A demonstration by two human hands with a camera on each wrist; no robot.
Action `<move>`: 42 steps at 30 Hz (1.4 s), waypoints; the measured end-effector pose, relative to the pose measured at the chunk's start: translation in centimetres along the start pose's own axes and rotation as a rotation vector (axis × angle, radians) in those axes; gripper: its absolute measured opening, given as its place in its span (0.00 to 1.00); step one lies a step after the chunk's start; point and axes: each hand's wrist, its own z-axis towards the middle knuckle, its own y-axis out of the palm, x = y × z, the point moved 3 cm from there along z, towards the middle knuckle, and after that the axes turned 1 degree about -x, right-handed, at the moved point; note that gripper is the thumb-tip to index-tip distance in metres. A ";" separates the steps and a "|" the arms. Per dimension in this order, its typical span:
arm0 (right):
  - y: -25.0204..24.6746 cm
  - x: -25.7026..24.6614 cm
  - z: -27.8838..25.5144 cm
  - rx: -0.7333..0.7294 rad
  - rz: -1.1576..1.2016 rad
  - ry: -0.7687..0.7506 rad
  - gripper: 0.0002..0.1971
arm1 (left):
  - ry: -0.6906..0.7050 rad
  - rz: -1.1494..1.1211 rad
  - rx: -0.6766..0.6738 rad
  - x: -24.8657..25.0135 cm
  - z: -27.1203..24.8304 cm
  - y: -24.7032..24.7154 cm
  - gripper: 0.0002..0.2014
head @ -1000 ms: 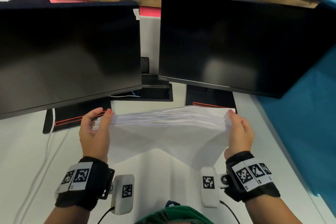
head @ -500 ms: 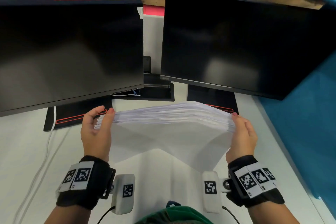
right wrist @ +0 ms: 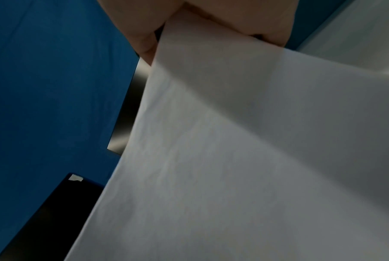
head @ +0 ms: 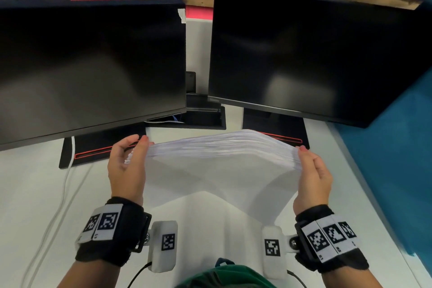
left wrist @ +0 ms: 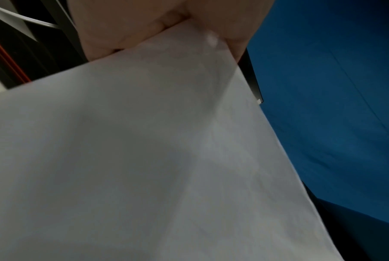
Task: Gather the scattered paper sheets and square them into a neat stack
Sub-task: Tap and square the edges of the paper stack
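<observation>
Your hands hold the stack (head: 222,147) between them, raised above the tabletop (head: 28,189). Its upper edges are uneven and fan slightly; the lower part hangs toward you. Beyond your fingertips, two monitors (head: 93,65) stand close, leaving little room forward. Open tabletop lies outside your left hand (head: 127,168); a blue partition (head: 397,159) runs near your right hand (head: 313,177). Each hand pinches one side edge, thumb on the near face, fingers behind, wrists level. The wrist views show paper clamped between thumb and fingers.
</observation>
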 end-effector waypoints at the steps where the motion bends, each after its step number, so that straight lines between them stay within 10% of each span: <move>1: -0.1 0.2 0.0 -0.002 -0.004 0.015 0.06 | 0.000 0.017 -0.007 0.1 -0.1 0.1 0.14; 7: 0.0 0.0 -0.5 -0.202 0.010 -0.072 0.08 | 0.107 0.206 -0.310 0.7 -0.8 0.3 0.21; 10: -0.9 0.7 0.3 -0.345 -0.198 -0.161 0.28 | 0.172 0.387 -0.473 0.4 -0.6 0.0 0.31; 12: -1.3 1.5 0.9 -0.402 -0.270 -0.102 0.37 | 0.182 0.404 -0.424 0.0 0.0 -0.5 0.23; 16: -1.5 2.4 0.9 -0.393 -0.234 -0.011 0.13 | 0.090 0.281 -0.307 -0.8 0.9 -1.1 0.10; 24: -1.2 2.4 -0.2 -0.500 -0.166 -0.036 0.15 | 0.112 0.197 -0.392 0.4 1.3 -2.8 0.22; 32: -1.0 3.7 -1.3 -0.408 -0.162 -0.009 0.13 | 0.005 0.186 -0.318 -0.8 -0.1 -3.8 0.09; 36: -1.1 4.3 -2.9 -0.443 -0.167 -0.003 0.18 | 0.056 0.197 -0.401 -1.1 -0.8 -4.5 0.22; 39: -0.7 4.2 -3.7 -0.318 -0.089 -0.050 0.41 | 0.107 0.070 -0.296 -0.6 -1.3 -4.6 0.24; 42: 0.0 3.0 -3.8 -0.179 0.015 -0.092 0.31 | 0.119 0.000 -0.134 -0.2 -1.3 -3.9 0.23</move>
